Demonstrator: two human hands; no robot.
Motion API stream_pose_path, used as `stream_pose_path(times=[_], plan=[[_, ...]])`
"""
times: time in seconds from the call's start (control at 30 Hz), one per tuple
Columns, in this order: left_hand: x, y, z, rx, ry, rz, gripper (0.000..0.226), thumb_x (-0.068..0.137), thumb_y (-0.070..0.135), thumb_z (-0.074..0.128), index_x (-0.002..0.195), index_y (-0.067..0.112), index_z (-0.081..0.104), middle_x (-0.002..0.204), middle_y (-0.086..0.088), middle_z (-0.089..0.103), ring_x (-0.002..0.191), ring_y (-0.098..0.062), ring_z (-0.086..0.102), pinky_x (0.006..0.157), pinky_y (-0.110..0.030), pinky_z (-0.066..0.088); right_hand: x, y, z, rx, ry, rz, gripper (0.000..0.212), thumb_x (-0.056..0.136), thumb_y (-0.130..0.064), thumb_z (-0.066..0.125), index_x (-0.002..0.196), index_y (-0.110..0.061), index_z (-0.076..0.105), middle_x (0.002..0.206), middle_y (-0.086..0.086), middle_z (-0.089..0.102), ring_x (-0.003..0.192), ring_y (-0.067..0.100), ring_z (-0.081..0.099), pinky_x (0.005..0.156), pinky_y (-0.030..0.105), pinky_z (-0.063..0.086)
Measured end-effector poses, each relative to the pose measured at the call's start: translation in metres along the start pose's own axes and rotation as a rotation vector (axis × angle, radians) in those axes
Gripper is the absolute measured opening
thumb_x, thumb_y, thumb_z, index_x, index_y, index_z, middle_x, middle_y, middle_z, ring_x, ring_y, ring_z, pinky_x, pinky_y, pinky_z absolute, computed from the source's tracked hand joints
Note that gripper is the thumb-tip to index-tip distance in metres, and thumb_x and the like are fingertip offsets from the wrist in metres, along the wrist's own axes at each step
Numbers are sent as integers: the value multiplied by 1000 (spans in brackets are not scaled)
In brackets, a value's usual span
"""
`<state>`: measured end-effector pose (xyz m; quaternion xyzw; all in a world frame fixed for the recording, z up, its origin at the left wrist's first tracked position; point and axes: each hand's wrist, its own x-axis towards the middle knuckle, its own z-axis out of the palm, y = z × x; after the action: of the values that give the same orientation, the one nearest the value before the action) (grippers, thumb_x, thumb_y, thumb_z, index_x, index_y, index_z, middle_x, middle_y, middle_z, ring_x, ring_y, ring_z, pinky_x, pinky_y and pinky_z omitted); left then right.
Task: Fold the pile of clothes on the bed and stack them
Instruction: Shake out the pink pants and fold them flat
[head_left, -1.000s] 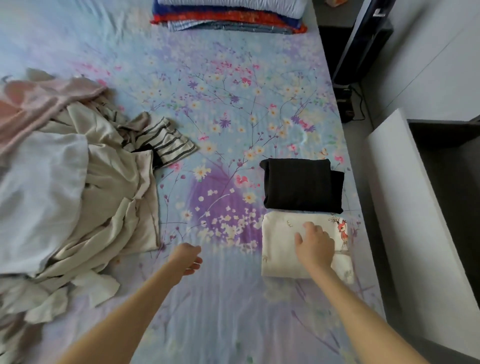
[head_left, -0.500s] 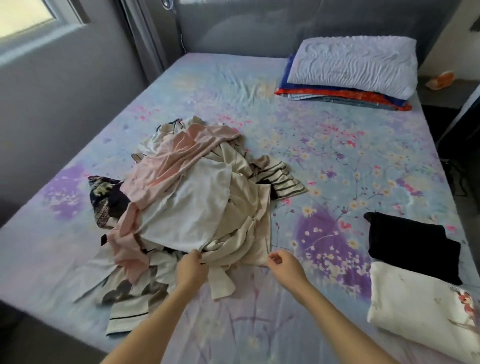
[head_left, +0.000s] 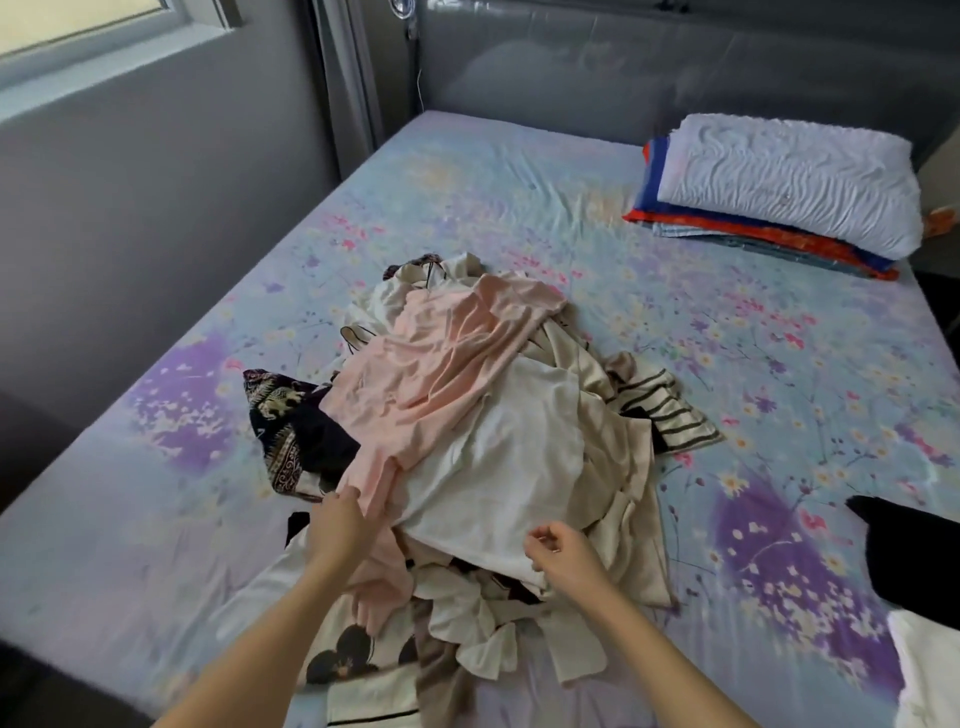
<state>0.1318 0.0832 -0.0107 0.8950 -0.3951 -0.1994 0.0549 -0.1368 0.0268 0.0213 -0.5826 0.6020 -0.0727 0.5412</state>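
Observation:
A loose pile of clothes (head_left: 613, 441) lies in the middle of the floral bed sheet (head_left: 467, 197). On top are a pink garment (head_left: 441, 374) and a white garment (head_left: 498, 467). My left hand (head_left: 340, 530) grips the near end of the pink garment. The near hem of the white garment is pinched by my right hand (head_left: 563, 556). At the right edge lie a folded black garment (head_left: 914, 551) and, nearer to me, a folded white garment (head_left: 930, 670).
A white pillow (head_left: 789, 187) rests on folded blue and red bedding (head_left: 769, 234) at the far right by the grey headboard. A dark patterned cloth (head_left: 291, 431) and a striped one (head_left: 670, 415) stick out of the pile. A grey wall runs along the left.
My view swung from the folded stack at the right to the pile. Both hands left the folded white garment and the sheet and took hold of garments on the pile's near side.

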Motion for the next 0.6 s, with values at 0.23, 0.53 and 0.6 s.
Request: stream_pose_path(times=[0.23, 0.53, 0.6], plan=[[50, 19, 9, -23, -25, 71, 54, 99, 47, 28, 96, 11, 68, 95, -17, 62, 89, -35, 56, 67, -32, 36, 29, -48, 16, -54, -77, -38, 4, 92, -29, 57, 95, -25, 57, 93, -3, 60, 87, 16, 60, 76, 28, 48], [29, 95, -137, -785, -195, 427, 19, 98, 18, 49, 94, 1, 55, 74, -7, 51, 67, -13, 46, 58, -18, 35, 85, -132, 16, -484, 57, -381, 88, 79, -46, 70, 150, -27, 21, 151, 3, 32, 135, 25, 36, 108, 39, 34], [21, 114, -196, -905, -277, 527, 18, 96, 20, 53, 92, 3, 56, 80, -10, 56, 73, -14, 52, 65, -21, 39, 98, -158, 13, -523, 137, -462, 76, 81, -47, 67, 146, -29, 33, 147, 2, 39, 128, 26, 44, 103, 39, 38]])
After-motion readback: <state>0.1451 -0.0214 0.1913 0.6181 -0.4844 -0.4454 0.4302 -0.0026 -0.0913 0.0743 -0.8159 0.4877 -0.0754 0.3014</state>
